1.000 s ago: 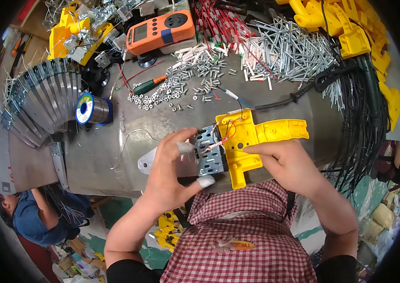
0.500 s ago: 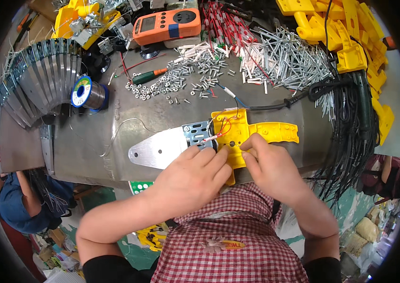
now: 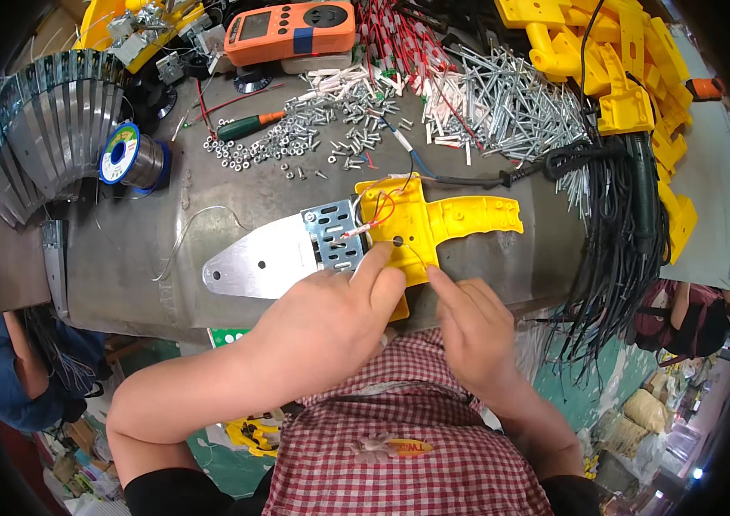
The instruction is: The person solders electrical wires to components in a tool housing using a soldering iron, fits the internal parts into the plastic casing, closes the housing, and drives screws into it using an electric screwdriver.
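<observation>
Left hand [image 3: 330, 314], fingers [image 3: 371, 268] curled at yellow casing [image 3: 423, 222], right hand [image 3: 472, 335], fingers close together by its edge, grips unclear

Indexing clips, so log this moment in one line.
left hand: at yellow casing | right hand: at casing's edge | metal plate: left of casing | screwdriver: beside nuts

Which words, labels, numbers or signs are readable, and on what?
Yellow oval apron patch: lettering visible, not copied here.
Blue-rimmed spool: label print too small.
Orange meter: markings too small or blurred.
Metal table: faint marks, unreadable.
Yellow casing: none readable.
</observation>
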{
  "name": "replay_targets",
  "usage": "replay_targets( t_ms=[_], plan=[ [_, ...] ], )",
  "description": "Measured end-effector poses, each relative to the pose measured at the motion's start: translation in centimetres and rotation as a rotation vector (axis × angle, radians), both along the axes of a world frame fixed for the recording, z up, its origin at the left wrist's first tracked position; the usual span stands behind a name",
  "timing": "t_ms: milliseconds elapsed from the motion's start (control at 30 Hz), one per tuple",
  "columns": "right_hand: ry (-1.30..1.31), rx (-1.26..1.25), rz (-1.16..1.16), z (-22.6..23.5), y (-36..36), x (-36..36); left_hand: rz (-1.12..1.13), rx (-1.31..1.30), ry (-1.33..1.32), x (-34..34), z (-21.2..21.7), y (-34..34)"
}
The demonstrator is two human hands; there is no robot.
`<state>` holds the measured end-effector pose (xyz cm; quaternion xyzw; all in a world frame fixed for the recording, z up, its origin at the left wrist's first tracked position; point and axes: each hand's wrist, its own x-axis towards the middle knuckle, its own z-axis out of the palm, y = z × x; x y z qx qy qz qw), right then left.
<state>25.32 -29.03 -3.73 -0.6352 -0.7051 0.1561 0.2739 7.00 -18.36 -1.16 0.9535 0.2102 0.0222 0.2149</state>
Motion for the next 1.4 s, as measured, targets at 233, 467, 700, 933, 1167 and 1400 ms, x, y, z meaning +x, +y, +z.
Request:
replay_targets(
  t_ms=[233, 467, 700, 933, 1167, 1400],
  plan=[
    [0.021, 0.014, 0.04, 1.6, 1.9, -2.7, 0.058, -0.174, -0.058, 0.4, 0.0, 1.3],
    [-0.2, -0.06, 0.19, 1.3, 1.8, -2.1, -0.002, -0.201, -0.032, 0.3, 0.6, 1.9],
    [-0.102, -0.031, 0.283, 0.0, -0.3, 0.6, -0.018, -0.158, 0.05, 0.4, 1.2, 2.1],
    [-0.036, -0.14, 0.276, 1.8, 0.5, 1.3, -0.236, -0.249, 0.145, -0.1, 1.7, 3.7],
    [0.166, -0.128, 0.094, 0.4, -1.1, 0.4, -0.238, -0.251, 0.132, 0.0, 2.0, 3.7],
    [0.362, -0.069, -0.109, 2.2, 0.6, 0.8, -0.263, 0.056, 0.202, 0.1, 1.3, 1.5]
  ],
)
